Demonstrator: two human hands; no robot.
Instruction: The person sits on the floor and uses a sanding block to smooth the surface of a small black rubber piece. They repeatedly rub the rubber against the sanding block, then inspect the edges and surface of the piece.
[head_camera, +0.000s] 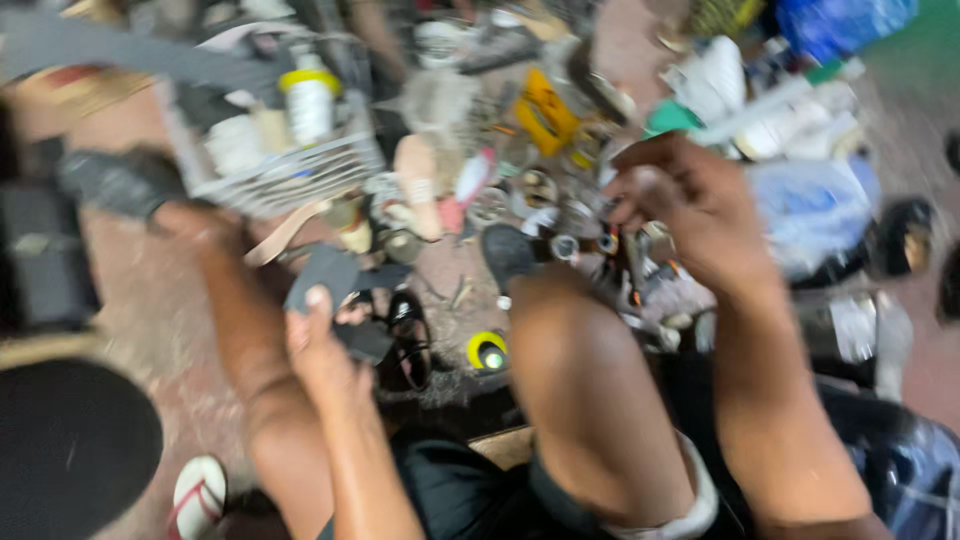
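Lower centre-left, the left hand (318, 340) is pinching a flat dark grey piece of material (322, 274), thumb up. Upper right, the right hand (690, 205) is curling downward over small blurred metal parts (580, 240); its grasp cannot be told.

Dark grey flat piece (325, 272): thin, roughly four-sided, matte sheet material, probably rubber or leather; kind could not be told through motion blur. It was held up off the floor, pinched at its lower edge by the left hand (318, 345), thumb on its face, and tilted toward the viewer.

Small metal parts (600, 240): a shiny, ring-like cluster, blurred, lay directly under the curled fingers of the right hand (690, 215); contact could not be told.
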